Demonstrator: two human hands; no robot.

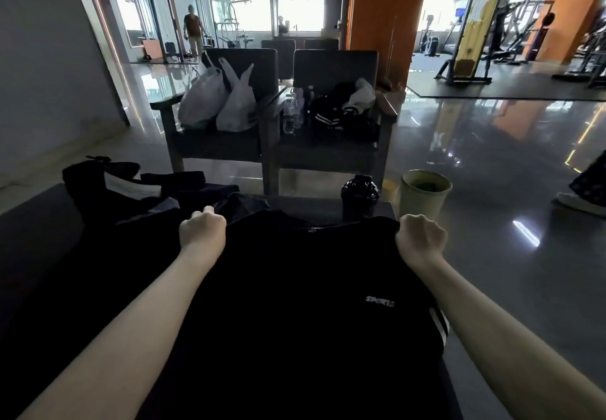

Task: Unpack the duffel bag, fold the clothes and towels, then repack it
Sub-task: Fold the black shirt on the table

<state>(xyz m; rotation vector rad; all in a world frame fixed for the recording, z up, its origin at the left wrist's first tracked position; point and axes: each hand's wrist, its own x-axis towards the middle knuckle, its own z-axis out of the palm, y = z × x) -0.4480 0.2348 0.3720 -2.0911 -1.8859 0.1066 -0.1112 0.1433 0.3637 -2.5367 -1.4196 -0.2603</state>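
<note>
Hands: left hand (202, 227) and right hand (421, 234) each gripped a shoulder of the shirt.
Shirt (295, 288): black, spread over the tabletop (36, 229).
Duffel bag (98, 175): far left, beyond the left hand.
Shaker bottle (360, 195): stood just past the shirt's collar.
Bin (423, 204): on the floor beside the bottle.
Chairs (334, 68): beyond, holding plastic bags (216, 98).

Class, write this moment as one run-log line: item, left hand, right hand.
item: black shirt, spread, logo up | left hand: grips one shoulder | right hand: grips other shoulder
</note>
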